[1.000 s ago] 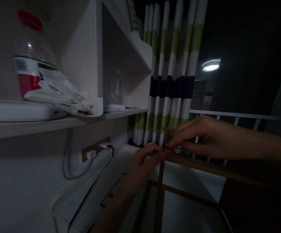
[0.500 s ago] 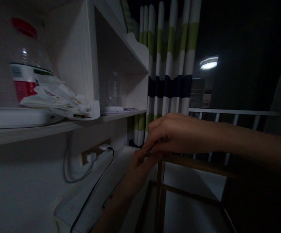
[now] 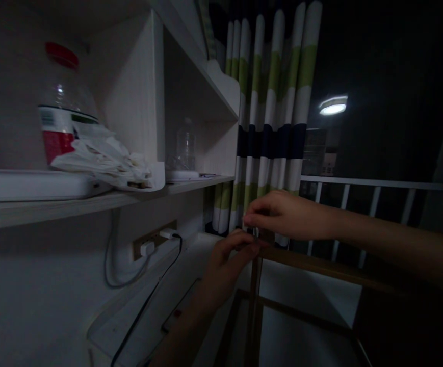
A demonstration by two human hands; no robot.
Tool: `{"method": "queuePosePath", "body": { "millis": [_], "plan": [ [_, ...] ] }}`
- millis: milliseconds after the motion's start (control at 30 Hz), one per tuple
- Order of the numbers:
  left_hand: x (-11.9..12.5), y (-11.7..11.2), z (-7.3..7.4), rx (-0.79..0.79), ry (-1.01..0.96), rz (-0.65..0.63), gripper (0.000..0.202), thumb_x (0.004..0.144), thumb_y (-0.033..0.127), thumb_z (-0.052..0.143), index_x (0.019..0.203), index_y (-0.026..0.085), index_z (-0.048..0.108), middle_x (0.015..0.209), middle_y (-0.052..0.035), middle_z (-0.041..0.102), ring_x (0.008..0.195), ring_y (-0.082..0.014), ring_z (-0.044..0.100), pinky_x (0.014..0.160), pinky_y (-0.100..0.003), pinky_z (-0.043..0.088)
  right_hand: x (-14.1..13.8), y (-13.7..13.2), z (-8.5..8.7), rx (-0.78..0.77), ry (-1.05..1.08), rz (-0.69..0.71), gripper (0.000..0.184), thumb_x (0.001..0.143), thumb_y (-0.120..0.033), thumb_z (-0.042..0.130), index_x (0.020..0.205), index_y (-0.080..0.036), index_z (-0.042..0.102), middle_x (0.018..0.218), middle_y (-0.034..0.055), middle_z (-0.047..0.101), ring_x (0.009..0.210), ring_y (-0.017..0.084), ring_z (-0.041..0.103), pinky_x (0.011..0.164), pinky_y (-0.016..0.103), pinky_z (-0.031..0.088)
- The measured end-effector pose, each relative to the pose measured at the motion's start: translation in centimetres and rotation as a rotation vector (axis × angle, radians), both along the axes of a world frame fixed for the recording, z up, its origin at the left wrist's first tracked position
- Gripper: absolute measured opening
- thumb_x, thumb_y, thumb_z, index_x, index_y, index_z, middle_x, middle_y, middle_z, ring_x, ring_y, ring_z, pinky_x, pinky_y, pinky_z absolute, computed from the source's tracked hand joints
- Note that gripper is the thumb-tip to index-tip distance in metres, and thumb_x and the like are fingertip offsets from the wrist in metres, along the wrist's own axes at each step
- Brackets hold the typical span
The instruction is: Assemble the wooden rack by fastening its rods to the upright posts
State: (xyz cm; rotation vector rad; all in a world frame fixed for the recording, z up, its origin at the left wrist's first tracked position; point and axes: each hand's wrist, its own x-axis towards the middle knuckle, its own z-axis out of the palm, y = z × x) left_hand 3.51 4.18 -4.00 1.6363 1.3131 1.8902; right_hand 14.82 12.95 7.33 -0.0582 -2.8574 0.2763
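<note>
Fingers of the right hand (image 3: 282, 216) pinch together on something small and pale, too dim to identify, at the top of a slim wooden frame (image 3: 255, 285). Just below, the left hand (image 3: 227, 260) curls closed against the same corner post, beside the pale counter (image 3: 148, 311).

No legible text — the label on the red-capped bottle (image 3: 61, 114) is too dim and blurred to read.
</note>
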Motion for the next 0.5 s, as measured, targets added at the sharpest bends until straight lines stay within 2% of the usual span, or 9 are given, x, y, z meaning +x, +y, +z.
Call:
{"method": "queuePosePath", "body": {
  "millis": [133, 233, 400, 500],
  "plan": [
    [0.1, -0.1, 0.2, 0.016, 0.025, -0.005, 0.015, 0.077, 0.028, 0.055, 0.075, 0.016, 0.065, 0.074, 0.0003, 0.053, 0.075, -0.0106, 0.046, 0.069, -0.02, 0.034, 2.2, 1.0, -0.4, -0.014, 0.018, 0.066, 0.021, 0.092, -0.015, 0.042, 0.088, -0.012, 0.062, 0.076, 0.0, 0.058, 0.07, 0.01, 0.052, 0.063, 0.021, 0.037],
    [0.1, -0.2, 0.3, 0.011, 0.048, 0.003, 0.017, 0.078, 0.028, 0.054, 0.078, 0.016, 0.065, 0.075, -0.0004, 0.052, 0.076, -0.0114, 0.047, 0.07, -0.02, 0.033, 3.8, 1.0, -0.5, 0.087, 0.049, 0.084, 0.018, 0.09, -0.015, 0.044, 0.094, -0.015, 0.061, 0.086, -0.0006, 0.058, 0.079, 0.011, 0.052, 0.07, 0.021, 0.037],
    [0.2, -0.2, 0.3, 0.011, 0.042, 0.005, 0.018, 0.077, 0.029, 0.054, 0.075, 0.015, 0.063, 0.075, -0.001, 0.052, 0.077, -0.0123, 0.047, 0.071, -0.021, 0.034, 5.5, -0.3, -0.1, 0.328, 0.066, 0.027, 0.021, 0.092, -0.026, 0.044, 0.081, -0.017, 0.06, 0.079, -0.0001, 0.053, 0.071, 0.012, 0.048, 0.063, 0.024, 0.034],
    [0.1, -0.2, 0.3, 0.01, 0.042, -0.004, 0.017, 0.077, 0.029, 0.054, 0.071, 0.015, 0.061, 0.073, -0.0003, 0.049, 0.074, -0.0115, 0.045, 0.07, -0.021, 0.034, 5.7, -1.3, 0.2, 0.423, 0.097, 0.08, 0.023, 0.09, -0.029, 0.046, 0.075, -0.017, 0.059, 0.076, 0.0009, 0.051, 0.065, 0.012, 0.045, 0.059, 0.025, 0.031]
  ]
}}
